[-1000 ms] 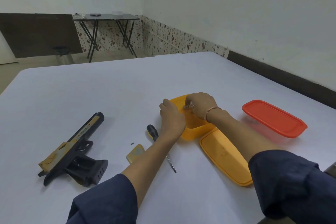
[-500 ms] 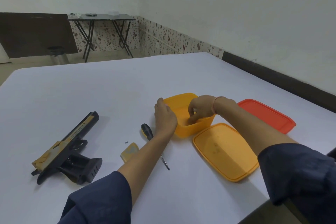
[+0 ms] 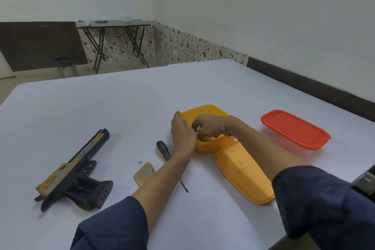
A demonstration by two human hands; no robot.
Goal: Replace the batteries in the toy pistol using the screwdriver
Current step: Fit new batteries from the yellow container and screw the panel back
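The black and gold toy pistol (image 3: 73, 170) lies on its side at the left of the white table, its grip compartment open. Its small yellow battery cover (image 3: 144, 173) and a tiny screw (image 3: 139, 162) lie to its right. The screwdriver (image 3: 164, 151) with a black and yellow handle lies partly under my left forearm. My left hand (image 3: 182, 132) holds the left wall of the open yellow box (image 3: 211, 144). My right hand (image 3: 207, 126) is over the box and pinches a small grey battery (image 3: 199, 128).
The yellow lid (image 3: 243, 172) lies on the table in front of the box. A container with a red lid (image 3: 294, 128) stands at the right. The table's near-right edge is close to my right sleeve. A folding table (image 3: 113, 24) stands far back.
My right hand, which was down inside the yellow box half a second ago, has come up toward my left hand with a small battery pinched in its fingers. My left hand stays on the box.
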